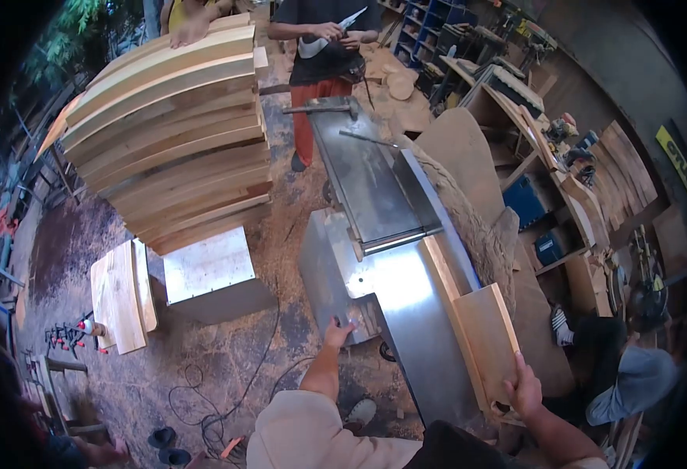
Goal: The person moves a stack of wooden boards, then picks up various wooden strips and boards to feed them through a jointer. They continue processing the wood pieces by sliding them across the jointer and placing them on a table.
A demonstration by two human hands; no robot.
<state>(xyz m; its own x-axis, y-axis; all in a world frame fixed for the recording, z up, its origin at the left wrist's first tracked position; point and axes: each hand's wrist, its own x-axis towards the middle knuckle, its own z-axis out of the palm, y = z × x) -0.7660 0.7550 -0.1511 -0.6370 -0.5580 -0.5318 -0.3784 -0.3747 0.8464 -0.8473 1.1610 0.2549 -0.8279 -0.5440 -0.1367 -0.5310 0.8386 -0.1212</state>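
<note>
My right hand point(525, 387) grips the near end of a curved wooden board point(484, 336) that stands on edge against the fence of a metal jointer table point(406, 305). My left hand point(338, 334) rests on the left edge of that table near its side panel, fingers curled over the rim. The board leans along the right side of the steel surface.
A tall stack of curved boards point(175, 133) sits on a metal box point(206, 273) at left. Another person point(324, 47) stands at the far end of the jointer holding a blade-like tool. Sawdust, cables and clamps point(69, 336) cover the floor. Shelves crowd the right.
</note>
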